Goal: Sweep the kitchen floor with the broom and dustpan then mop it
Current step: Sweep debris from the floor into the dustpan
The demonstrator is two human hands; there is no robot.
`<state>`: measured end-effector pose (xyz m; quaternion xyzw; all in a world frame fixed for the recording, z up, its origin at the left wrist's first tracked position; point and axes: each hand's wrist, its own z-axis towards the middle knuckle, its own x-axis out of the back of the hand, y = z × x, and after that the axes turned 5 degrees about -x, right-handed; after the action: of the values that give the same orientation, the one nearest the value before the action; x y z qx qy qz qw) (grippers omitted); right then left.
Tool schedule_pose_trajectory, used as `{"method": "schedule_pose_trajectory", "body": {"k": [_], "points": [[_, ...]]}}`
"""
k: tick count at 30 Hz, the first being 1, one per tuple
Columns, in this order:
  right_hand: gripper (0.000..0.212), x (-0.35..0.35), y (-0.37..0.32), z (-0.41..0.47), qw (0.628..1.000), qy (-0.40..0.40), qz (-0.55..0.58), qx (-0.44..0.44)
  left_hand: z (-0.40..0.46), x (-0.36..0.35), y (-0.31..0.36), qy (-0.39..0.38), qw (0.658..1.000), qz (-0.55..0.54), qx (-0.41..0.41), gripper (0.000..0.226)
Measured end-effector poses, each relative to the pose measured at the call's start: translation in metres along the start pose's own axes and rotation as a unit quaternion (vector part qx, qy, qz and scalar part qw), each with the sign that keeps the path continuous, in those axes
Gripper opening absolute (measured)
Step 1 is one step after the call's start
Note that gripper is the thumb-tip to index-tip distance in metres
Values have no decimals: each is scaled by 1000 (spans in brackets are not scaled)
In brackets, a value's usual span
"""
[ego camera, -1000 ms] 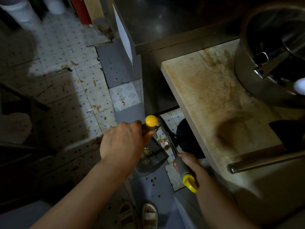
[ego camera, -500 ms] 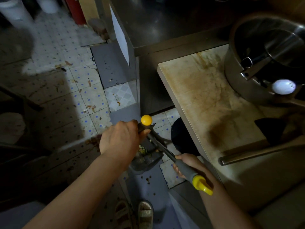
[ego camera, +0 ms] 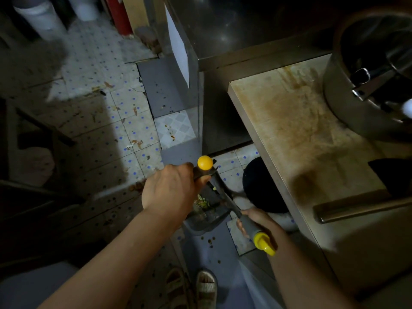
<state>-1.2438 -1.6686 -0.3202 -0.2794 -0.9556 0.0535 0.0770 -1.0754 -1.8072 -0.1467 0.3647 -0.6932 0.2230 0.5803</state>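
Note:
My left hand [ego camera: 170,189] grips the handle of a grey dustpan [ego camera: 206,220], whose handle ends in a yellow knob [ego camera: 205,162]. The pan sits low over the tiled floor [ego camera: 133,134] and holds yellowish-green scraps. My right hand [ego camera: 256,220] grips the grey handle of a short broom [ego camera: 249,224] with a yellow end cap. The broom's dark shaft crosses the pan's right side; its head is hidden in the dark gap under the counter.
A stained steel counter [ego camera: 289,139] stands on the right with a large metal pot [ego camera: 365,90] on it. A tall steel cabinet [ego camera: 223,27] is straight ahead. Crumbs dot the floor near my sandalled feet [ego camera: 191,288]. White buckets [ego camera: 38,16] stand far left.
The broom handle has been drawn back toward me along the pan's right side. The dustpan and left hand have stayed in about the same spot.

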Motion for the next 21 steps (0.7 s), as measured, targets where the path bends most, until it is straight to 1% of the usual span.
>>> {"method": "schedule_pose_trajectory", "body": {"k": [1, 3, 4, 7, 10, 14, 19, 21], "points": [[30, -3, 2, -4, 1000, -5, -2, 2, -1, -1, 0, 0, 1000, 0, 0, 47], [38, -2, 5, -17, 1000, -23, -11, -9, -4, -1, 0, -1, 1000, -5, -2, 46], [42, 3, 5, -25, 999, -38, -3, -19, -5, -1, 1, 0, 1000, -8, -4, 45], [43, 17, 10, -47, 997, -60, 45, -34, -9, 0, 2, 2, 1000, -19, -6, 45], [49, 18, 17, -65, 994, -84, 53, -39, -16, 0, -1, -6, 999, -45, 6, 42], [44, 20, 16, -69, 995, -68, 73, -30, -25, -4, -7, -2, 999, -46, 12, 43], [34, 23, 9, -44, 991, -5, 134, -5, -24, -6, -5, 3, 999, -43, 15, 46], [34, 25, 7, -33, 989, 5, 144, -2, -21, -6, -3, 1, 999, -43, 16, 45]]}}
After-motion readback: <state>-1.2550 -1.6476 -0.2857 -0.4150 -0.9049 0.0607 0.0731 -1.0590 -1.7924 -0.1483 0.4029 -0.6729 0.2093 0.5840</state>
